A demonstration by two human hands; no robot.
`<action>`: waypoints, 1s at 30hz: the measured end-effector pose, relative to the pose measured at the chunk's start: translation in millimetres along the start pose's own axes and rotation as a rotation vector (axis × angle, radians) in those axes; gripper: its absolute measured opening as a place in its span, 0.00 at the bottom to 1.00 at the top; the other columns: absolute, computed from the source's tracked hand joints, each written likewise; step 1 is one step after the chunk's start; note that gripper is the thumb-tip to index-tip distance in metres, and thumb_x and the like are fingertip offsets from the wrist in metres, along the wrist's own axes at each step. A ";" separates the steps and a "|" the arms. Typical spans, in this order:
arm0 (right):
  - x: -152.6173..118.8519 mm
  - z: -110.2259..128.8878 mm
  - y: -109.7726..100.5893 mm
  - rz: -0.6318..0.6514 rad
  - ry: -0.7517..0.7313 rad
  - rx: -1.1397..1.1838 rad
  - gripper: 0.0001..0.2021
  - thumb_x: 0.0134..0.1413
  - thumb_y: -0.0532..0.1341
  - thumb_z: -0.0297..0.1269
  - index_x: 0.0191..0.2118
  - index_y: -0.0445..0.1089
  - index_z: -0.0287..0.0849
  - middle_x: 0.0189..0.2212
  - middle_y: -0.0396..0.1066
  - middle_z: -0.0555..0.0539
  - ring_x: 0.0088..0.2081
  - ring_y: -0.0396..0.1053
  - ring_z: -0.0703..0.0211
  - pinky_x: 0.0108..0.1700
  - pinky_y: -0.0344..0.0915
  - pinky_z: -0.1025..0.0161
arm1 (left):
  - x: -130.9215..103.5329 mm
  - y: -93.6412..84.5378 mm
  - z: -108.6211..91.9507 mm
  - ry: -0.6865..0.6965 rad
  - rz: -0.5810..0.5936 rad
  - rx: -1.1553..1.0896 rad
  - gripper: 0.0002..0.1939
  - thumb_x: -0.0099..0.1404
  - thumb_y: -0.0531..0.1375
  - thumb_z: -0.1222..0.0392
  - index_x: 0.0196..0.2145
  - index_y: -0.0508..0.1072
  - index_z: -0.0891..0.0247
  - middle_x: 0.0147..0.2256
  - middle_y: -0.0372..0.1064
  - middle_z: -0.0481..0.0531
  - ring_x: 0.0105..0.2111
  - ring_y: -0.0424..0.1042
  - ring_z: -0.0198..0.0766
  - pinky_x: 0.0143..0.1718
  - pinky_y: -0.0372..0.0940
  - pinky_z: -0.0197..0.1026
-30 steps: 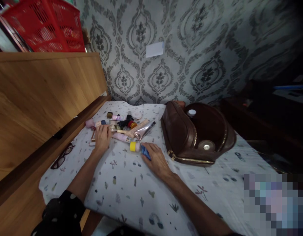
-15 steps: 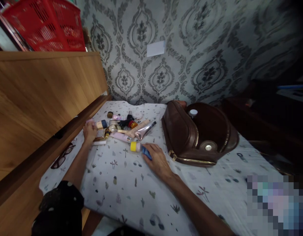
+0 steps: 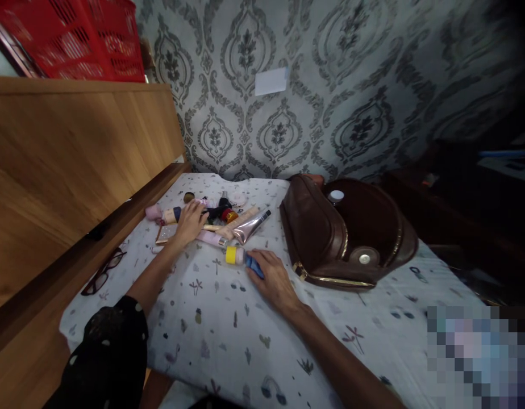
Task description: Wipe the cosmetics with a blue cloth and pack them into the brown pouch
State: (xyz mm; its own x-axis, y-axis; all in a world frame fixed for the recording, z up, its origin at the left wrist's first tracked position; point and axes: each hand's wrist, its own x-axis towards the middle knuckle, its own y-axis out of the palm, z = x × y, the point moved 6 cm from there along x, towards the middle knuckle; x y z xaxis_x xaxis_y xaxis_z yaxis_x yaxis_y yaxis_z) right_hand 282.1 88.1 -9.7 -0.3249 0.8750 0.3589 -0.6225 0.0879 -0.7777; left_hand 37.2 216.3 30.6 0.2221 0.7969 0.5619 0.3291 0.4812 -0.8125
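My left hand [image 3: 191,221] reaches over the pile of cosmetics, its fingers extended and touching the items there. Just left of it lie a bottle with a dark blue band [image 3: 172,215], a pink-capped end [image 3: 153,212] and a glittery flat case [image 3: 165,233]. Right of it are a pink tube [image 3: 211,237], a shiny rose tube with a black cap [image 3: 251,225] and an amber-red jar [image 3: 229,216]. My right hand [image 3: 271,278] is closed around the blue end of a small bottle with a yellow band [image 3: 233,255], lying on the cloth.
An open brown leather bag [image 3: 313,233] stands on the right, with a white round cap [image 3: 336,196] showing inside. Eyeglasses [image 3: 104,272] lie at the left edge of the patterned cloth [image 3: 228,341]. A red basket [image 3: 83,40] sits on the wooden cabinet [image 3: 83,147].
My left hand has moved right, from the pink-capped end onto the middle of the cosmetics pile. My right hand and the small bottle have stayed in place.
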 end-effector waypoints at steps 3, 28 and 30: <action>0.3 0.0 0.3 0.018 0.009 -0.002 0.19 0.57 0.59 0.31 0.54 0.70 0.39 0.53 0.71 0.38 0.54 0.66 0.45 0.57 0.62 0.48 | 2.1 2.9 -24.8 0.090 0.029 0.042 0.20 0.70 0.52 0.55 0.56 0.68 0.65 0.59 0.63 0.64 0.64 0.54 0.53 0.64 0.51 0.59; -5.4 -10.3 -24.5 -0.383 0.036 0.392 0.35 0.57 0.63 0.47 0.67 0.53 0.41 0.60 0.64 0.36 0.61 0.63 0.44 0.62 0.60 0.45 | -4.0 -29.2 -149.2 0.040 0.314 -0.750 0.23 0.62 0.63 0.46 0.49 0.69 0.61 0.42 0.74 0.51 0.42 0.74 0.43 0.45 0.67 0.42; -6.2 -10.7 -24.3 -0.375 0.051 0.467 0.38 0.56 0.64 0.47 0.67 0.52 0.41 0.60 0.64 0.37 0.60 0.64 0.45 0.62 0.61 0.47 | -22.4 -29.5 -168.4 0.061 0.367 -0.770 0.23 0.61 0.64 0.46 0.49 0.71 0.61 0.42 0.75 0.52 0.42 0.74 0.44 0.45 0.67 0.43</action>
State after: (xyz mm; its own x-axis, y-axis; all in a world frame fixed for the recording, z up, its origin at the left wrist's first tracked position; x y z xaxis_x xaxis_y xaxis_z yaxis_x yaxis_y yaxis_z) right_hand 306.9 85.6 1.5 0.0051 0.8474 0.5310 -0.9386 0.1872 -0.2897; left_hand 177.1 122.6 68.1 0.4780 0.8221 0.3094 0.7537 -0.2030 -0.6250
